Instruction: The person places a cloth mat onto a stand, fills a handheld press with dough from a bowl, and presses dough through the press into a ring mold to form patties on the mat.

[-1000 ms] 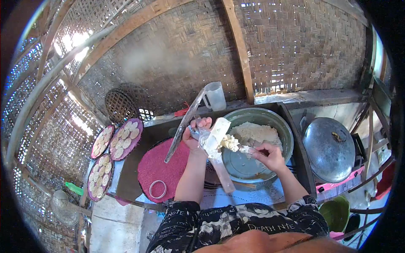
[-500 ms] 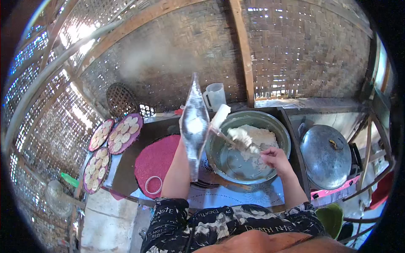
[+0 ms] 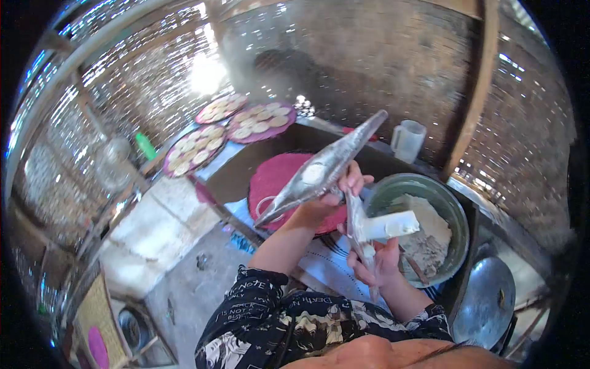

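My left hand (image 3: 337, 189) is wrapped round a metal press (image 3: 326, 166) with a long, pointed, shiny plate, tilted up to the right. A white cylinder (image 3: 389, 226) sticks out of the press to the right, with pale dough at its end. My right hand (image 3: 380, 261) is closed on the lower arm of the press, its fingers partly hidden behind it. To the right, a green basin (image 3: 462, 237) holds pale dough (image 3: 430, 227) and a brown stick (image 3: 415, 267). A pink round mat (image 3: 276, 172) with a white ring (image 3: 265, 206) lies behind my left forearm.
Several purple trays (image 3: 279, 129) of round pale pieces stand at the back left. A clear jug (image 3: 408, 141) is by the woven wall. At the lower right is a metal lid (image 3: 485, 301); a green object (image 3: 145, 146) is at the left.
The view has turned left. The press has tilted, and its white cylinder now points right, away from its earlier upright slant. My right hand has moved from the dough over the basin to the press.
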A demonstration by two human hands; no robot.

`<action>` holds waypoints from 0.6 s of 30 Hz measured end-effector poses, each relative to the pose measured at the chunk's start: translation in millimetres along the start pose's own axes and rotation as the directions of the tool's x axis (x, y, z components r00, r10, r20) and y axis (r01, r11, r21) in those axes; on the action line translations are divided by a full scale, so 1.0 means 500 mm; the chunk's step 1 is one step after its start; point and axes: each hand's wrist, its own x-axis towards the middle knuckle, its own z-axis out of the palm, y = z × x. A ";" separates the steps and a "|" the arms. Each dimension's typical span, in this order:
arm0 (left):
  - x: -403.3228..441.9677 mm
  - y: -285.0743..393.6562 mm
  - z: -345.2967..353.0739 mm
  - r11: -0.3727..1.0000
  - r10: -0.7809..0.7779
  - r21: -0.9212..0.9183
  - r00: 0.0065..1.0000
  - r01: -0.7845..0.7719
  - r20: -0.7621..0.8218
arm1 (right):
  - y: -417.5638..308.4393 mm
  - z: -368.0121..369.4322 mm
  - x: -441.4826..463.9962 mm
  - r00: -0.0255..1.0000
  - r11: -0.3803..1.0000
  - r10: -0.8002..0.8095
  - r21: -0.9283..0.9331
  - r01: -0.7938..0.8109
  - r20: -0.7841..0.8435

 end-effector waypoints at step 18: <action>-0.189 0.279 -0.091 -0.303 -0.268 0.941 0.934 0.149 -0.234 | 0.005 0.145 0.229 0.781 -0.762 -0.306 -0.632 0.141 0.543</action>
